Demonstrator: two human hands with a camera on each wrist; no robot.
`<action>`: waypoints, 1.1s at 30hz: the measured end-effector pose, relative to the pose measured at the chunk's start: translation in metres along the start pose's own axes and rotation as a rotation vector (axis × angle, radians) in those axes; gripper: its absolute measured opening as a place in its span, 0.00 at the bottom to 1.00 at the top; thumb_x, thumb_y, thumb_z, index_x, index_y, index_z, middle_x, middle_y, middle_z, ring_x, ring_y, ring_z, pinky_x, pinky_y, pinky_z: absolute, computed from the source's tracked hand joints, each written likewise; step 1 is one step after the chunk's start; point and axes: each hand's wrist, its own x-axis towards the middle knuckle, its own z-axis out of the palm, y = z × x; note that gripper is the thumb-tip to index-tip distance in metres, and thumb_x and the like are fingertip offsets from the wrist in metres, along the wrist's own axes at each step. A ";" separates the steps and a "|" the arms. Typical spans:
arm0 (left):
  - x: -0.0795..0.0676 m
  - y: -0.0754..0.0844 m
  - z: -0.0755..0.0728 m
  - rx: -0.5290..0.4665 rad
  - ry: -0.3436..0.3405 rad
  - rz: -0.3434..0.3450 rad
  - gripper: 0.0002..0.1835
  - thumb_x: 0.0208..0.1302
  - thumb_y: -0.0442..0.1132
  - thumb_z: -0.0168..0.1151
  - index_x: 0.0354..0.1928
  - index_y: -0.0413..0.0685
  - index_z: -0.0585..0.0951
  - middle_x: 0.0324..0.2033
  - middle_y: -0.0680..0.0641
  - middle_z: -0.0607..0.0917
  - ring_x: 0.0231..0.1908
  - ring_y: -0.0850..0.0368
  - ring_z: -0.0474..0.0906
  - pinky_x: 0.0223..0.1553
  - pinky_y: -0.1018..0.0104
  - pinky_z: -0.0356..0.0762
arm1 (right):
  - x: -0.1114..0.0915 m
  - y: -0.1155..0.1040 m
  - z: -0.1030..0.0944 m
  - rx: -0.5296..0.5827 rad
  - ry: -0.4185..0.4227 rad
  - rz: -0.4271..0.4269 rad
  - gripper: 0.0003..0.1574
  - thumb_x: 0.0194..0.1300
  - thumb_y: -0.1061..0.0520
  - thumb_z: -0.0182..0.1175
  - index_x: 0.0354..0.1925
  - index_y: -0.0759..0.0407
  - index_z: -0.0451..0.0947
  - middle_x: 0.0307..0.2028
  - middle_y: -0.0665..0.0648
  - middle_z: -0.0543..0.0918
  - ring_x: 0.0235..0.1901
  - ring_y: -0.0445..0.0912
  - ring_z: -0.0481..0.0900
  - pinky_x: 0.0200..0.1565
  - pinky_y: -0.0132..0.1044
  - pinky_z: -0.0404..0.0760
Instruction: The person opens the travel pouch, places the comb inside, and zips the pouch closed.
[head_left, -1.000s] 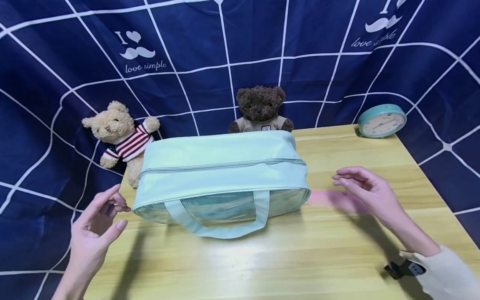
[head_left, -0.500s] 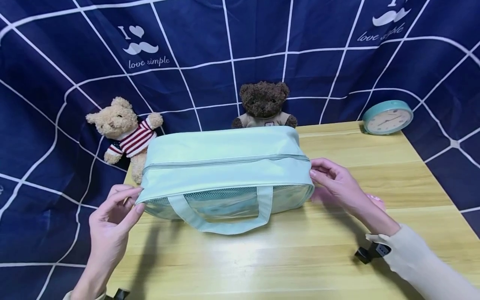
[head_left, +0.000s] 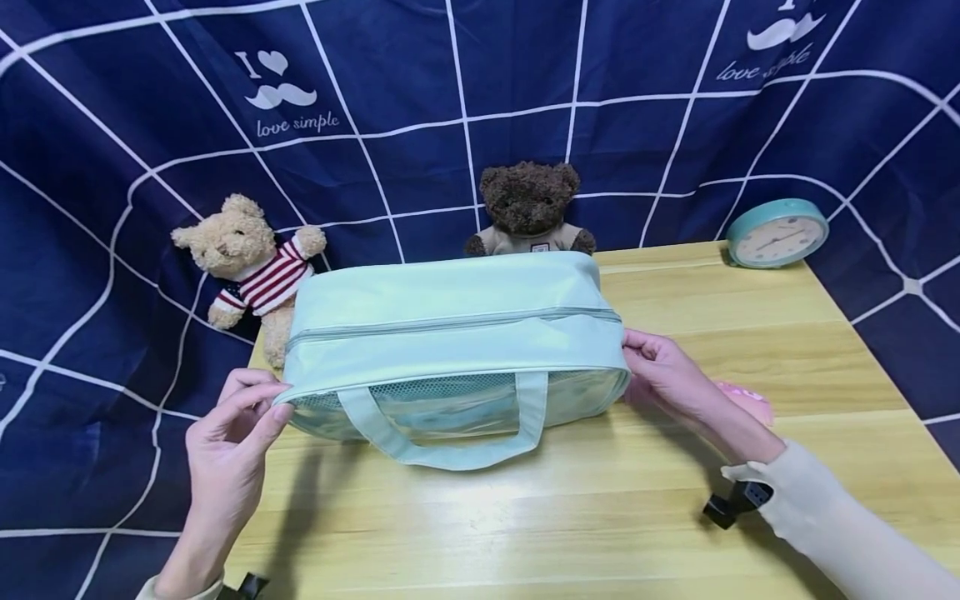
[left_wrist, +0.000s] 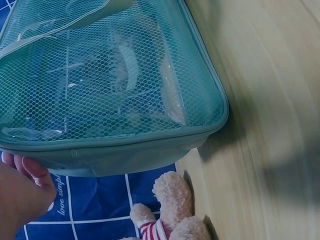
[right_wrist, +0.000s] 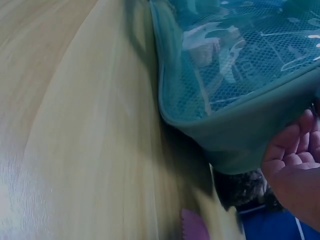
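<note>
A light mint-green bag [head_left: 457, 304] with a zipped top, a clear mesh-backed side and a looped strap handle [head_left: 450, 454] stands on the table. Its zip [head_left: 450, 321] runs closed across the top. My left hand [head_left: 228, 442] pinches the bag's left end near the front corner, thumb in front. At the opposite end, my right hand [head_left: 667, 375] grips the side just below the zip's end; in the right wrist view its fingers [right_wrist: 290, 145] are curled against the bag's end panel. Under my right forearm lies a pink comb [head_left: 747, 402], partly hidden.
A tan teddy bear [head_left: 258, 262] in a striped top leans behind the bag's left end. Behind its middle sits a dark brown bear [head_left: 528, 200]. A teal round clock [head_left: 777, 235] stands at the table's [head_left: 480, 533] back right corner. Dark blue gridded cloth [head_left: 390, 75] hangs around.
Both hands have come inward from apart to the bag's two ends and taken hold. The right hand has moved left, off from over the comb. The bag stays put.
</note>
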 end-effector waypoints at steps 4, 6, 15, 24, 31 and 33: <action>0.000 -0.003 0.001 0.009 0.008 0.011 0.09 0.63 0.08 0.61 0.45 0.10 0.80 0.44 0.35 0.81 0.47 0.45 0.71 0.44 0.69 0.74 | -0.001 -0.003 -0.003 -0.026 0.011 0.000 0.15 0.85 0.65 0.54 0.52 0.55 0.87 0.47 0.52 0.89 0.46 0.41 0.86 0.47 0.33 0.85; -0.001 -0.003 0.001 0.013 0.011 0.014 0.09 0.63 0.08 0.61 0.45 0.10 0.80 0.44 0.35 0.81 0.47 0.46 0.70 0.44 0.68 0.73 | -0.003 -0.007 -0.004 -0.057 -0.002 -0.010 0.14 0.86 0.65 0.53 0.47 0.56 0.86 0.41 0.51 0.87 0.41 0.39 0.84 0.44 0.31 0.84; 0.000 -0.004 0.002 0.021 0.024 0.016 0.09 0.63 0.08 0.62 0.46 0.10 0.80 0.44 0.36 0.80 0.46 0.46 0.70 0.42 0.69 0.73 | -0.008 -0.034 -0.006 -0.083 -0.147 -0.037 0.16 0.88 0.66 0.45 0.42 0.65 0.77 0.28 0.52 0.74 0.27 0.46 0.70 0.30 0.36 0.71; 0.001 -0.004 0.002 0.031 0.038 0.022 0.09 0.63 0.09 0.63 0.46 0.10 0.80 0.43 0.36 0.81 0.46 0.46 0.71 0.42 0.69 0.74 | -0.013 -0.062 -0.004 -0.080 -0.182 -0.090 0.24 0.87 0.68 0.39 0.49 0.66 0.84 0.31 0.52 0.77 0.28 0.47 0.71 0.31 0.41 0.67; 0.001 -0.005 0.004 0.026 0.050 0.025 0.10 0.64 0.09 0.63 0.46 0.10 0.80 0.44 0.36 0.82 0.47 0.46 0.72 0.44 0.68 0.75 | -0.008 -0.082 0.004 -0.155 -0.154 -0.106 0.20 0.88 0.68 0.42 0.45 0.64 0.81 0.29 0.52 0.76 0.25 0.50 0.65 0.32 0.45 0.58; 0.001 -0.006 0.005 0.022 0.046 0.027 0.10 0.64 0.09 0.63 0.46 0.10 0.80 0.44 0.35 0.82 0.47 0.45 0.72 0.44 0.68 0.76 | -0.007 -0.087 0.009 -0.178 -0.133 -0.098 0.19 0.87 0.68 0.45 0.44 0.65 0.82 0.28 0.53 0.76 0.25 0.49 0.67 0.32 0.45 0.60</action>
